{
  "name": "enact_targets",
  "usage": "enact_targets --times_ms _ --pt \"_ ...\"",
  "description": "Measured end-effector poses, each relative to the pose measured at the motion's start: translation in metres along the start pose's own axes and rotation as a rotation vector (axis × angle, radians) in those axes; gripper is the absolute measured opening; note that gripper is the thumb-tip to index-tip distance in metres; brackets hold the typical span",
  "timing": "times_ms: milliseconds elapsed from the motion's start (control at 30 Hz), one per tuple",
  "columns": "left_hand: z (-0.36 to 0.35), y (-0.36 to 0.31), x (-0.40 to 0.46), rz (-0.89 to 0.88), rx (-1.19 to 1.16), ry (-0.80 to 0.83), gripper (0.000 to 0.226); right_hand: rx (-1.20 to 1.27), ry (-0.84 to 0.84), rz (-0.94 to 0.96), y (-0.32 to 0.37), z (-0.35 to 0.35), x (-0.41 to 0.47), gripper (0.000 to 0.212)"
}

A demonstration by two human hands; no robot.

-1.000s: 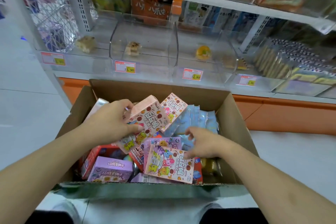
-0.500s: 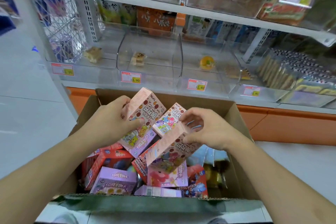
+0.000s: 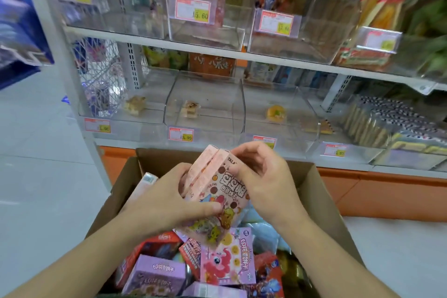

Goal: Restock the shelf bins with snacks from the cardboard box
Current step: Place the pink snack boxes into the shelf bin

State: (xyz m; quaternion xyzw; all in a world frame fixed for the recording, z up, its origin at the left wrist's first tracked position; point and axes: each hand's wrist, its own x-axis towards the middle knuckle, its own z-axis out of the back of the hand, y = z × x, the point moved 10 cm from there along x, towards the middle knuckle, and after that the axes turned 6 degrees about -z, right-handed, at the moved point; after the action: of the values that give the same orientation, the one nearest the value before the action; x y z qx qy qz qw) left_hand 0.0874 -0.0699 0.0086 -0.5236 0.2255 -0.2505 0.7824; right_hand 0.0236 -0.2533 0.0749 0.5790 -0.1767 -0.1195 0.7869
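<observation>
- Snack boxes [image 3: 212, 191], two pink ones stacked side against side, sit in both hands above the open cardboard box [image 3: 321, 191], near the centre of the view.
- Left hand [image 3: 167, 203] wraps around the stack from about eight o'clock, thumb lying across the printed front and fingers curled behind: it is grasping the pink boxes.
- Right hand [image 3: 263, 176] comes in from four o'clock; its curled fingers pinch the upper right corner of the front box, so it too is grasping the stack.
- Cardboard box stands on the floor below the shelf, flaps open, filled with more packs: a lilac box [image 3: 154, 276] at seven o'clock, a pink pony-print box [image 3: 227, 259] at six o'clock just under the held pair, red boxes [image 3: 154, 247] between them, and pale blue packets [image 3: 263, 230] to the right under the right wrist.
- Clear shelf bins [image 3: 205, 104] line the lower shelf at twelve o'clock; each of three holds a single small cake or bun, and the one at two o'clock [image 3: 377, 123] is packed with rows of wrapped biscuits.
- Upper shelf bins [image 3: 208, 34] at twelve o'clock carry yellow-and-red price tags [image 3: 194, 11]; a purple box stands behind the middle one.
- White floor [image 3: 41, 176] spreads out at nine o'clock.
</observation>
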Motion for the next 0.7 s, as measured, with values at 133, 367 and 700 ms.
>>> enact_targets --times_ms 133,367,700 --pt "0.020 -0.011 -0.003 -0.041 -0.048 -0.157 0.073 -0.033 -0.063 -0.069 -0.012 0.011 0.000 0.044" --pt "0.032 -0.015 -0.011 -0.006 -0.179 -0.113 0.084 0.111 0.240 -0.298 -0.032 -0.018 -0.008 0.108" --pt "0.058 -0.083 -0.041 -0.222 -0.203 0.026 0.087 0.031 0.373 -0.115 0.056 -0.032 -0.018 0.096"
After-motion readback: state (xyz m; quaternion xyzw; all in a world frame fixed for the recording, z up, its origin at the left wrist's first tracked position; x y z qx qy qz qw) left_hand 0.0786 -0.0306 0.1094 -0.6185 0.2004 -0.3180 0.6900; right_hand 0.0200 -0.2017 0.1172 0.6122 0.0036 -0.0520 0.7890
